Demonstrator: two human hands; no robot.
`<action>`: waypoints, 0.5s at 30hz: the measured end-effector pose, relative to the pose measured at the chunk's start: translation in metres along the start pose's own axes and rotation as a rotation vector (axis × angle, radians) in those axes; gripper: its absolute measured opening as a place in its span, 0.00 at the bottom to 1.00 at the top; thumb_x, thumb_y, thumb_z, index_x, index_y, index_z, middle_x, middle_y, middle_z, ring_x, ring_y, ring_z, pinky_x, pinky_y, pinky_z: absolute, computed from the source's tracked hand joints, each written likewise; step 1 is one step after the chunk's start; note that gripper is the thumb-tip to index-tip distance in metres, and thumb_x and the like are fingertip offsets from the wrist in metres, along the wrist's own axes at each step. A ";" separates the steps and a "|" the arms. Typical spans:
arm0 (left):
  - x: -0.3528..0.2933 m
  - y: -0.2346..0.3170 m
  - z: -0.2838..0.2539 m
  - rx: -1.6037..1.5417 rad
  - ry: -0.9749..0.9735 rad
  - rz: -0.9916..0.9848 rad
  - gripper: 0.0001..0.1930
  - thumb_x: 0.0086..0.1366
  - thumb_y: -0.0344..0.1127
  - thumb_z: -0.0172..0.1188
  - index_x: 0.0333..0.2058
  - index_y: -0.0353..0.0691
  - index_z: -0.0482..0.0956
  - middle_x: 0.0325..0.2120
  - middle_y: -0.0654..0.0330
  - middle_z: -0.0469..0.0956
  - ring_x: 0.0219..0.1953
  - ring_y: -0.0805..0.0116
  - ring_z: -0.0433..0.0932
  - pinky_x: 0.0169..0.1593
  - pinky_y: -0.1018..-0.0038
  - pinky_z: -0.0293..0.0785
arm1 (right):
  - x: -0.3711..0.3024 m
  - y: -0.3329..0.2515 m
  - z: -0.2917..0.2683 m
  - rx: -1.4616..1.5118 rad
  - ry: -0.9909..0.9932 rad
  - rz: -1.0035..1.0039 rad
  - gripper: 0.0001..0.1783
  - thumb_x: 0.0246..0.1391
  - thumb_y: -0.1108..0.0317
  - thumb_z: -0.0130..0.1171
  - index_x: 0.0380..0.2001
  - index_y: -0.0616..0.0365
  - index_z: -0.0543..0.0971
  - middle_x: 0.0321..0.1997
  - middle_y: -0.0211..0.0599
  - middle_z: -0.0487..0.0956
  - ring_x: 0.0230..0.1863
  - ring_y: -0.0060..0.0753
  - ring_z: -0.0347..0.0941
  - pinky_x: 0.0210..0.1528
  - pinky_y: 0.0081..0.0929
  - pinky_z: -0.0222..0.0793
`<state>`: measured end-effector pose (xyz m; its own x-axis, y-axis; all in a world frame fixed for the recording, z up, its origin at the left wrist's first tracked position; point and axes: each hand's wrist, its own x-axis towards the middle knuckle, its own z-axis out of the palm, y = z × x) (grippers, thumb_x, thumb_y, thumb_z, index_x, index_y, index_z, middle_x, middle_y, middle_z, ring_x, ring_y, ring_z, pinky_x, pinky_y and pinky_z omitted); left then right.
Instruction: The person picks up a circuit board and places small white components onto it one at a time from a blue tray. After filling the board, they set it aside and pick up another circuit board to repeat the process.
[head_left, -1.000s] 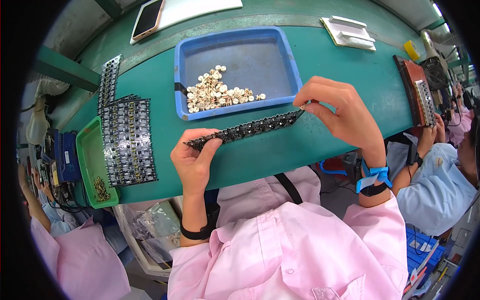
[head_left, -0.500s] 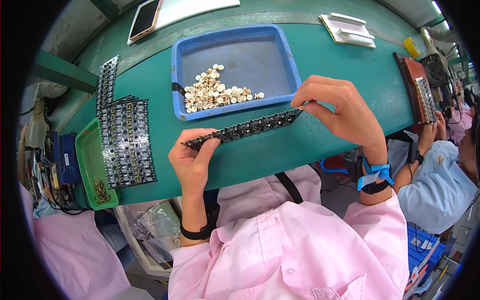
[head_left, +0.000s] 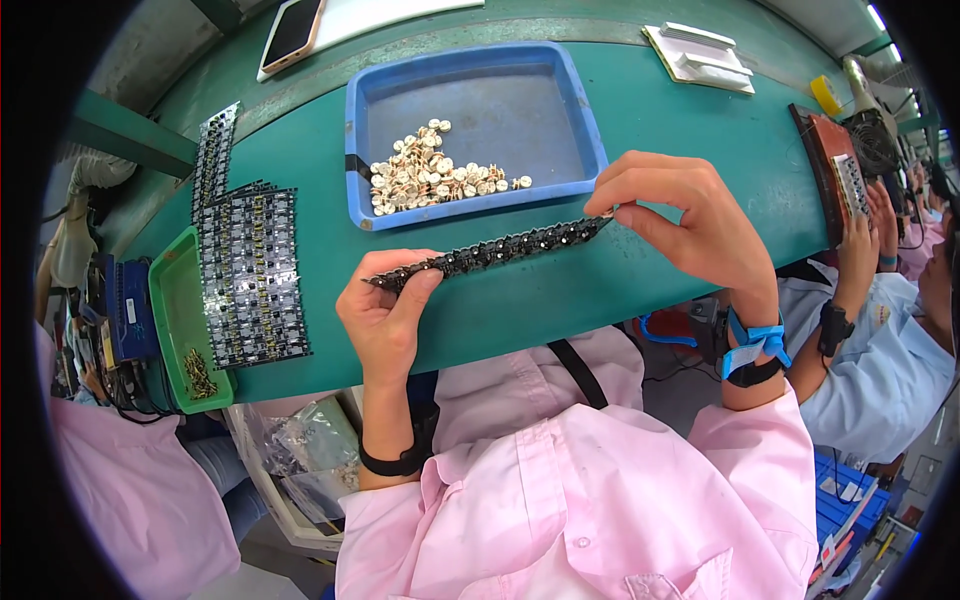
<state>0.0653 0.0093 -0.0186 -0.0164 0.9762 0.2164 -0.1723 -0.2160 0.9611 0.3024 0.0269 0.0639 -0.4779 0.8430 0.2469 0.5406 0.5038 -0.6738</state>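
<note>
My left hand (head_left: 385, 315) grips the left end of a dark circuit board strip (head_left: 515, 250) between thumb and fingers. The strip is held above the green table, tilted with its right end higher, and small parts stud its surface. At that right end, the thumb and forefinger of my right hand (head_left: 675, 210) are pinched together. A tiny coppery bit shows at the fingertips, too small to name. Just beyond the strip, a blue tray (head_left: 480, 212) holds a heap of small round silvery parts with coppery legs (head_left: 425, 175).
On the left lie several circuit board strips (head_left: 250, 280) beside a green tray (head_left: 165, 300) with small brass-coloured pieces (head_left: 200, 375). A phone (head_left: 293, 35) and a white rack (head_left: 700, 58) are at the back. A co-worker's hands (head_left: 860, 250) are at a red-brown board (head_left: 825, 165) on the right.
My hands and the strip stay nearly in place; the right hand's fingertips remain at the strip's right end. The view has shifted slightly. On the right, the co-worker's hands have moved.
</note>
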 end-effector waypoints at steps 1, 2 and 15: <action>0.000 0.000 0.000 0.001 0.005 -0.002 0.07 0.47 0.21 0.55 0.27 0.33 0.70 0.25 0.59 0.73 0.25 0.81 0.69 0.28 0.88 0.65 | 0.000 0.001 0.001 0.000 -0.001 -0.002 0.08 0.32 0.83 0.50 0.22 0.62 0.72 0.24 0.36 0.72 0.27 0.33 0.68 0.29 0.22 0.63; 0.000 0.000 0.000 0.003 0.008 -0.003 0.07 0.47 0.21 0.55 0.27 0.33 0.70 0.25 0.59 0.73 0.25 0.81 0.69 0.28 0.88 0.65 | -0.001 0.001 0.003 0.002 0.020 -0.011 0.08 0.33 0.83 0.50 0.22 0.62 0.71 0.24 0.36 0.71 0.27 0.33 0.68 0.29 0.22 0.63; -0.001 -0.001 0.001 0.001 0.025 0.020 0.08 0.46 0.20 0.56 0.27 0.33 0.70 0.23 0.62 0.72 0.23 0.82 0.68 0.27 0.88 0.63 | -0.004 0.006 0.008 0.028 0.073 0.018 0.07 0.35 0.82 0.49 0.22 0.63 0.70 0.24 0.35 0.70 0.27 0.29 0.66 0.30 0.20 0.62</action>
<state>0.0665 0.0082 -0.0194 -0.0443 0.9720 0.2308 -0.1709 -0.2350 0.9569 0.3020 0.0253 0.0538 -0.4157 0.8641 0.2837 0.5290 0.4835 -0.6974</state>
